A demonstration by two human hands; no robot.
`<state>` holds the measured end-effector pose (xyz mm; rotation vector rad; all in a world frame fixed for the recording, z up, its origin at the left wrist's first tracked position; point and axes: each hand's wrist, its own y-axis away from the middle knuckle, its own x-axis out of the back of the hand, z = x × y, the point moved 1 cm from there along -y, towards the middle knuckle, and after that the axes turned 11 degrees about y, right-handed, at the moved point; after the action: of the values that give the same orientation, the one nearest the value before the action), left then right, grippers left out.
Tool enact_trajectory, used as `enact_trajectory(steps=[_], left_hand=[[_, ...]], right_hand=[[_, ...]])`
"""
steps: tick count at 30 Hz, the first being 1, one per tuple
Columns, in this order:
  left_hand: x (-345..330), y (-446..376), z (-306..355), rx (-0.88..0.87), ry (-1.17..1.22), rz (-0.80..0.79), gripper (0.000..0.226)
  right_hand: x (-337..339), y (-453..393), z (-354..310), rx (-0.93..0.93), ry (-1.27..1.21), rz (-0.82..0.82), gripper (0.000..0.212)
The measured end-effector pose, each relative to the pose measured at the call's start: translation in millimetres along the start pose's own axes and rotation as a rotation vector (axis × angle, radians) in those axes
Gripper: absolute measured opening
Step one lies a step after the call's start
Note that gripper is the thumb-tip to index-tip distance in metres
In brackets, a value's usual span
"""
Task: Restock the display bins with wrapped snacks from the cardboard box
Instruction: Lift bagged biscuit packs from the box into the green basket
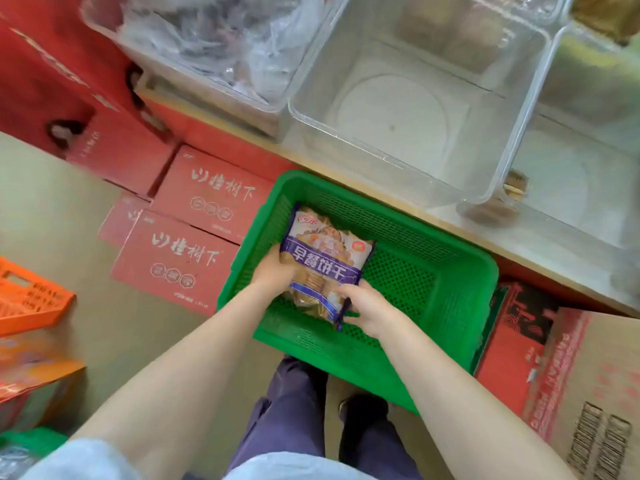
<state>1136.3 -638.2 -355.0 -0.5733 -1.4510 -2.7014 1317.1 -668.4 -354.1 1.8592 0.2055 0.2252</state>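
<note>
Purple-banded biscuit pack (323, 268) over green basket (433, 271)

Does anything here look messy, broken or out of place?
Mostly tidy. Both hands, left and right, hold a biscuit packet over the green basket. One oddity: the middle clear bin holds no snacks, while the bin to its left holds crumpled plastic wrapping.

Beige floor (69, 202) (smooth, evenly lit) under stacked red cartons (180, 261)

Person wearing pale blue short sleeves (86, 457), bare forearms, dark purplish-navy trousers (287, 420), black shoes (363, 408) showing just beside the green basket (460, 306)
</note>
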Motion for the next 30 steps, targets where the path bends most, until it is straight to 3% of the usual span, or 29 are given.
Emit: enact_trajectory(steps=[4,6,9,11,15,18,21,22,25,27,30], left_hand=[[-6,23,10,-0.122,-0.067,0.005,0.071],[-9,37,22,-0.192,-0.091,-0.007,0.057],[-26,77,51,-0.291,-0.064,-0.084,0.025],[-45,108,77,-0.376,0.008,-0.142,0.019],[-106,187,134,-0.573,0.058,-0.354,0.019],[-168,255,158,-0.703,-0.020,-0.528,0.019],[-234,321,161,-0.883,-0.129,-0.634,0.010],[-254,342,160,-0.980,-0.194,-0.637,0.017],[-313,389,143,-1.355,-0.321,-0.621,0.029],[-347,406,127,-1.469,-0.436,-0.558,0.037],[-379,414,106,-1.430,-0.769,-0.361,0.052]], right_hand=[[13,19,0,0.018,0.047,0.052,0.019],[23,37,-8,0.088,0.047,0.099,0.007],[49,92,-12,0.265,-0.007,0.166,0.013],[74,140,-12,0.410,-0.016,0.251,0.016],[138,249,16,0.685,0.120,0.588,0.017],[191,315,70,0.765,0.246,0.940,0.016],[242,352,142,0.749,0.275,1.271,0.022],[259,360,168,0.708,0.285,1.370,0.026],[302,376,245,0.466,0.359,1.593,0.038],[323,380,287,0.356,0.412,1.611,0.040],[343,387,319,0.351,0.334,1.411,0.050]])
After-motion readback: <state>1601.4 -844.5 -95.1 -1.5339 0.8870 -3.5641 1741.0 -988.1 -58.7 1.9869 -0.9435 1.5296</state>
